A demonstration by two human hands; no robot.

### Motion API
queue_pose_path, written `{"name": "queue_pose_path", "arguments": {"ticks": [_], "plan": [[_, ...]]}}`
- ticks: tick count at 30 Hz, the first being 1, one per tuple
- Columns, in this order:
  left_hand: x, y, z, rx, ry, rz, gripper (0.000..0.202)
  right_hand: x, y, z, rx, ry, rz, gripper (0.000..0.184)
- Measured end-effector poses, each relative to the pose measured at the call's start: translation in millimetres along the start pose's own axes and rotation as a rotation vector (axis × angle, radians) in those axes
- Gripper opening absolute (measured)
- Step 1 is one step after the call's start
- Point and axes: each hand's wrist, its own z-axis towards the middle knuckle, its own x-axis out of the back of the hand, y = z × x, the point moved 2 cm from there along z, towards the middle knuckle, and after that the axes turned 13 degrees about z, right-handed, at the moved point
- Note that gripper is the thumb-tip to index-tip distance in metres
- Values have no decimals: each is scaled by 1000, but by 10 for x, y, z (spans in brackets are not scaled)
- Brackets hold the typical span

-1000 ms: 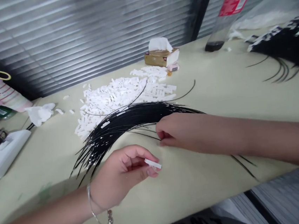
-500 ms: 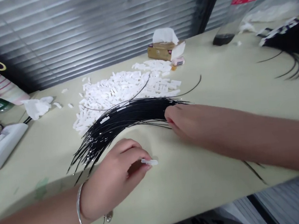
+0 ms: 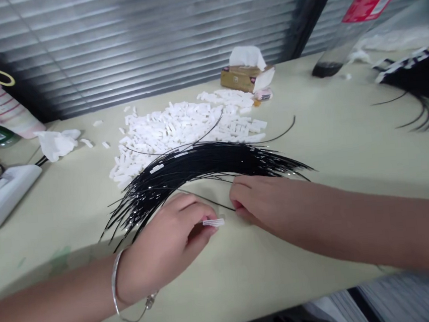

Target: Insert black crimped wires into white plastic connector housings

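My left hand [image 3: 176,235] pinches a small white plastic connector housing [image 3: 213,223] between thumb and fingertips, its rows of slots showing. To its right, my right hand [image 3: 259,197] is closed on a single black wire [image 3: 214,201], which runs up and left from the fingers toward the bundle. A curved bundle of black wires [image 3: 203,162] with shiny tips lies just beyond both hands. Behind that bundle spreads a heap of white connector housings [image 3: 173,124]; a few of them rest on top of the wires.
A tissue box [image 3: 242,77] stands behind the heap. At the far right are a bottle with a red label [image 3: 370,4] and another batch of black wires [image 3: 419,78]. On the left are a striped tumbler [image 3: 0,105], a crumpled tissue [image 3: 57,145] and a white power strip [image 3: 7,196].
My right hand has come away from the bundle's right end, toward me and slightly left, drawing out one black wire. My left hand still holds the connector housing. The view has shifted slightly.
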Motion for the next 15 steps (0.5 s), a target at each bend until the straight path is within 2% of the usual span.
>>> {"name": "queue_pose_path", "arguments": {"ticks": [2, 4, 6, 8, 10, 12, 15], "plan": [[-4, -7, -4, -5, -6, -12, 9, -62, -70, -9, 77, 65, -332, 22], [-8, -12, -9, -8, -9, -9, 10, -99, -132, 4, 72, 88, -555, 25], [-12, -16, -11, -14, -8, -5, 11, -92, -191, 21, 50, 67, -630, 25], [-14, -18, -9, -16, 1, -10, 11, -32, -233, 27, 17, 41, -612, 26], [-17, -17, -6, -22, 7, -19, 10, 66, -226, 24, -69, 16, -510, 27], [-17, -15, -4, -26, 10, -21, 10, 167, -161, 28, -213, -15, -257, 24], [-14, -15, -9, -33, 15, -18, 10, 236, -46, 77, -311, -17, 452, 15]]}}
